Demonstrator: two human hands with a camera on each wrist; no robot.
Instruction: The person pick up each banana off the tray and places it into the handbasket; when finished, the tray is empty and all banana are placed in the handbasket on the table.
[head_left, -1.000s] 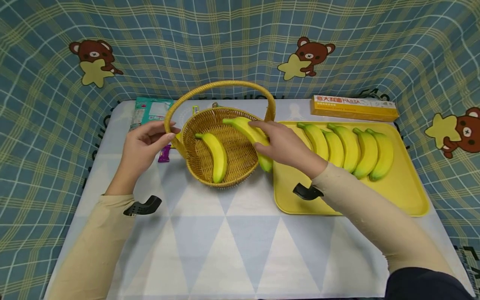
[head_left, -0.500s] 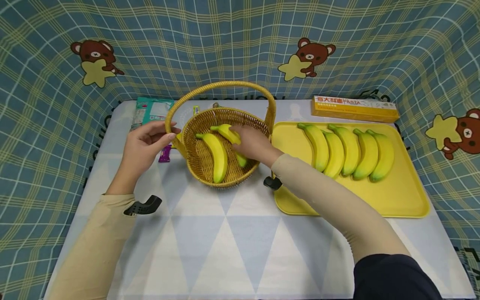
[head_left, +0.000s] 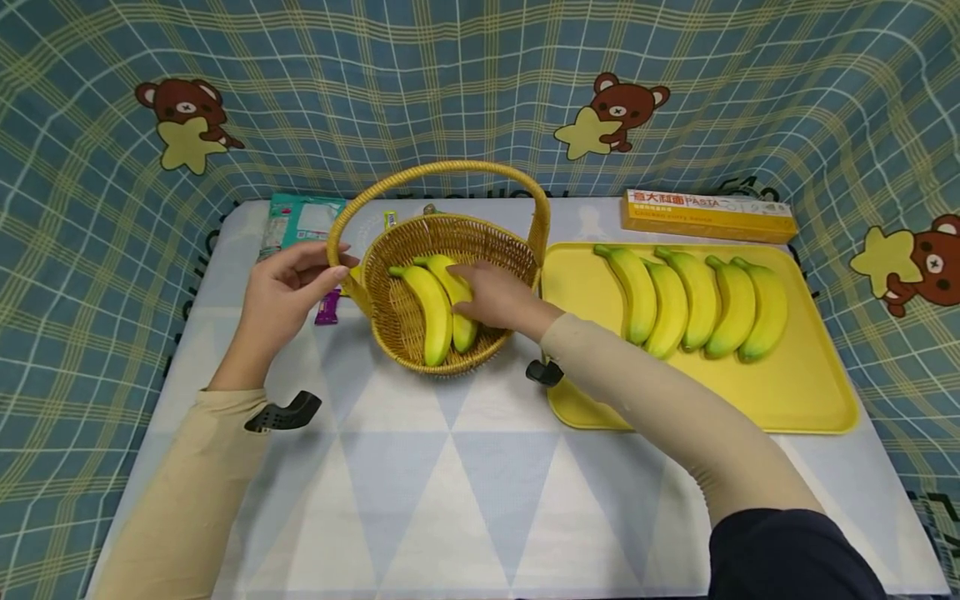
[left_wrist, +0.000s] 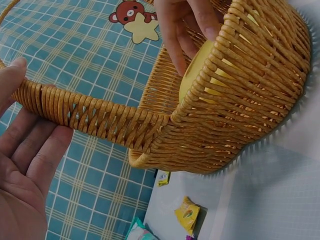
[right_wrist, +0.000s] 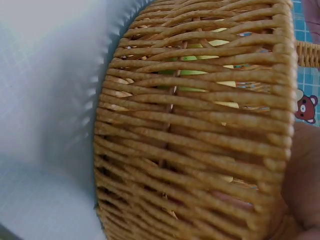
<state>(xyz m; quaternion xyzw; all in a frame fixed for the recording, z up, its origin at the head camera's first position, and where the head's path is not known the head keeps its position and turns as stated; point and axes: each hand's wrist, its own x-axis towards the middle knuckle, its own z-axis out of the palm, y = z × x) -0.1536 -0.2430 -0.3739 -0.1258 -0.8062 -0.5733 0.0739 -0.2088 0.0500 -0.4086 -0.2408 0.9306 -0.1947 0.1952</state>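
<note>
A wicker basket (head_left: pixel 480 229) with a tall arched handle (head_left: pixel 450 167) stands at the middle of the table. The left hand (head_left: pixel 281 287) holds the handle's left side between thumb and fingers, as the left wrist view also shows. Inside the basket, the right hand (head_left: pixel 498 296) grips a yellow banana (head_left: pixel 465 333) with green ends. That banana lies right beside another banana (head_left: pixel 431 317), both stems toward the back left. In the right wrist view the basket's wall (right_wrist: pixel 190 125) hides most of the right hand and the bananas.
On the right, a yellow tray (head_left: pixel 600 404) bears several bananas (head_left: pixel 697 304) side by side. Behind it lies a pasta box (head_left: pixel 705 218). Left of the basket are a teal packet (head_left: pixel 303 218), a purple wrapped sweet (head_left: pixel 327 308) and a yellow packet (left_wrist: pixel 187 215).
The right hand has carried its banana from above the basket's right rim down into the basket, left against the other banana. The left hand stays on the handle.
</note>
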